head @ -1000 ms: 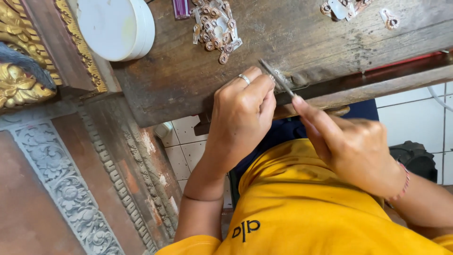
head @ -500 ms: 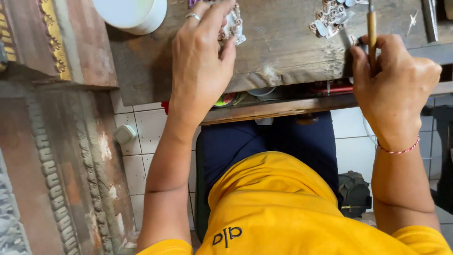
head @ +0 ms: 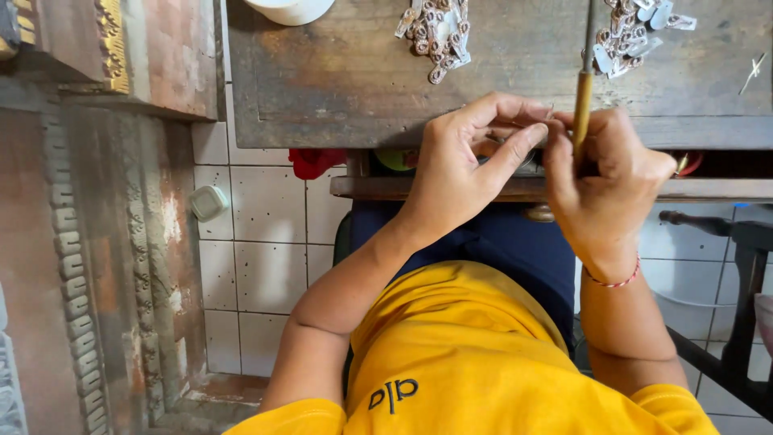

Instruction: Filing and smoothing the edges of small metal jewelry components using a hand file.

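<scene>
My left hand [head: 467, 161] pinches something small between thumb and fingers at the front edge of the worn wooden workbench [head: 338, 80]; the piece itself is hidden by my fingers. My right hand [head: 608, 181] grips a thin metal tool with a yellow wooden handle [head: 583, 101], held upright, its handle close to my left fingertips. Two heaps of small silver metal pieces lie on the bench, one [head: 435, 28] beyond my left hand and one [head: 632, 32] beyond my right. A red thread bracelet [head: 616, 282] circles my right wrist.
A white round container [head: 290, 8] stands at the bench's far edge. Carved wood panels with gilded trim [head: 113, 48] fill the left side. A small white lid [head: 208, 203] lies on the tiled floor. A dark stool frame [head: 741, 266] stands at right.
My left hand came back from the silver pieces to the bench's front edge. My right hand moved in with the tool, so both hands now meet.
</scene>
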